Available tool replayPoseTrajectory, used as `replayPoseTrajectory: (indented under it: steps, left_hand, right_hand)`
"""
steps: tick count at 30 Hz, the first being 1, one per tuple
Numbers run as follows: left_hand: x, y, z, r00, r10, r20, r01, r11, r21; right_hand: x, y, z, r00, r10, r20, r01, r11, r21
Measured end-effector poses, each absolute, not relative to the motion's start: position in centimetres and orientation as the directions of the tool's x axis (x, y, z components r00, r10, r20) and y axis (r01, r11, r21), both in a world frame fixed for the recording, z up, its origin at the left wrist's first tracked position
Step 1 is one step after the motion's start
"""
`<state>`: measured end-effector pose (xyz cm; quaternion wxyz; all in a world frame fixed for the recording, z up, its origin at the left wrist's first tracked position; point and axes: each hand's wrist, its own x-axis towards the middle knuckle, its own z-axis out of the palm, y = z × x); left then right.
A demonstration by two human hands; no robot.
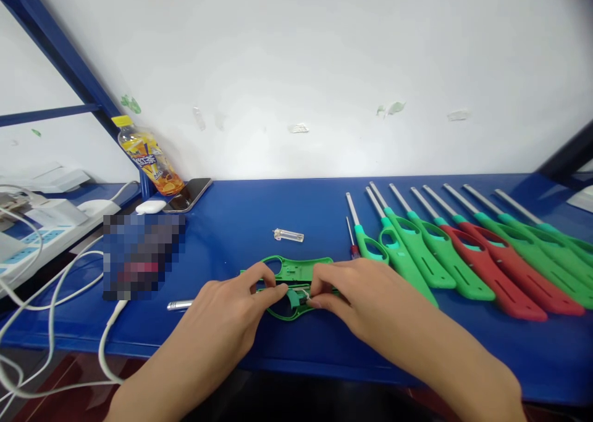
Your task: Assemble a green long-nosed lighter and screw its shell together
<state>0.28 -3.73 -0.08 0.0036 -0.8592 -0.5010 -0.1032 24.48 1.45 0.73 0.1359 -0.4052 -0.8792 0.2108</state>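
An opened green plastic lighter casing is seen on the blue tabletop [259, 215] at the lower centre of the frame, its upper half-shell [303, 270] laid just beyond its lower half-shell [281, 314], in which a small teal plastic trigger piece [294, 298] is seated. The trigger piece is touched by the thumb of the left hand [234, 304], whose thumb and fingers are bent around the left part of the casing. The right hand [354, 286] is closed in a pinch at the casing's right part, beside the trigger piece; what exactly is pinched cannot be told. A silvery metal tube [180, 305] is partly covered by the left forearm. Beyond the casing, a clear narrow plastic cartridge [290, 236] is laid flat, and a screwdriver with a dark red handle [354, 250] is partly hidden by the right hand. Across the right side, long-nosed lighters with green handles [438, 258] and red handles [486, 280] are lined up in a slanting row. At the left, a yellow-capped drink bottle [149, 157] is leaned near a dark phone [191, 195], with white cables [52, 311] below.
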Motion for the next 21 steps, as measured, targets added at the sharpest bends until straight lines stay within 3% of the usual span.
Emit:
replayPoseTrajectory:
  steps: [21]
  left_hand:
    - [-0.01,-3.63,-0.34,0.502,0.845,0.186,0.838,-0.528,0.137]
  right_hand:
    - [24.46,1.39,0.61,-0.634,0.768,0.090,0.670,0.604,-0.431]
